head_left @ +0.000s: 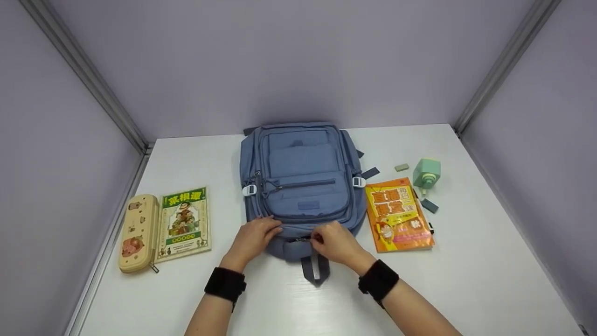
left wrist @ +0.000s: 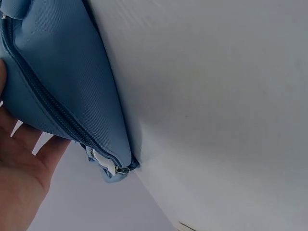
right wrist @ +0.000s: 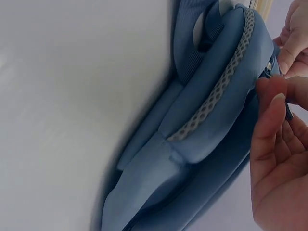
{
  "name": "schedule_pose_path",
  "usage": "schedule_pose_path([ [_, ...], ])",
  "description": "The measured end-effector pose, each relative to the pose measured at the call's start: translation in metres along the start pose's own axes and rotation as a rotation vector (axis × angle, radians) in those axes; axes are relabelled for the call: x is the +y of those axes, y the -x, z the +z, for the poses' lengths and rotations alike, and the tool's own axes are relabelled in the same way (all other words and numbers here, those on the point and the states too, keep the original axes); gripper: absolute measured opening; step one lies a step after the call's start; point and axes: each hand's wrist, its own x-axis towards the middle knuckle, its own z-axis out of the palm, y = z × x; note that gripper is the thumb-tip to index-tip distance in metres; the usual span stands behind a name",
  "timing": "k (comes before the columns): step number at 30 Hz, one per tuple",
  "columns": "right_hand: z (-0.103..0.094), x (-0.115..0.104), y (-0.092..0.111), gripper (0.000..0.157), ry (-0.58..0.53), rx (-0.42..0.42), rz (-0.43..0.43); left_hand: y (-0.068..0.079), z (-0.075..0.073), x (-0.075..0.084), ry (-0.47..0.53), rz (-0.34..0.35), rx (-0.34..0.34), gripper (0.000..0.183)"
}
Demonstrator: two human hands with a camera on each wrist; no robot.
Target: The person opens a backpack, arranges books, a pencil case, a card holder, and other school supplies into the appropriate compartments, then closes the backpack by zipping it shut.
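Observation:
A blue backpack (head_left: 303,161) lies front side up on the white table, its dark top loop (head_left: 316,275) toward me. My left hand (head_left: 254,235) holds the fabric beside the zipper at the near end. In the left wrist view, its fingers (left wrist: 50,151) lie behind the blue fabric, with a zipper track (left wrist: 43,98) running past them. My right hand (head_left: 338,242) pinches the zipper pull (right wrist: 288,113) between thumb and finger. In the right wrist view, the padded strap with mesh edging (right wrist: 211,103) lies below that hand. The pull is mostly hidden by the fingers.
Left of the backpack lie a cream pencil case (head_left: 139,233) and a green-covered book (head_left: 184,224). To its right are an orange book (head_left: 399,217), a mint-green bottle-like item (head_left: 426,172) and small blocks (head_left: 401,167). Pale partition walls (head_left: 298,60) enclose the table's back and sides.

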Motion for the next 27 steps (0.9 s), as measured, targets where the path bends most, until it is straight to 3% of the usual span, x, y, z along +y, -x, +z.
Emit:
schedule_pose_path([
  [8, -0.023, 0.028, 0.013, 0.005, -0.027, -0.051, 0.062, 0.001, -0.001, 0.0, -0.017, -0.01, -0.005, 0.025],
  [18, -0.04, 0.053, 0.024, 0.006, -0.061, -0.09, 0.126, 0.002, 0.002, -0.004, -0.081, 0.058, 0.022, 0.02],
  [27, -0.059, 0.068, 0.029, 0.005, -0.092, -0.169, 0.265, 0.003, 0.002, -0.006, -0.064, 0.074, 0.027, 0.018],
])
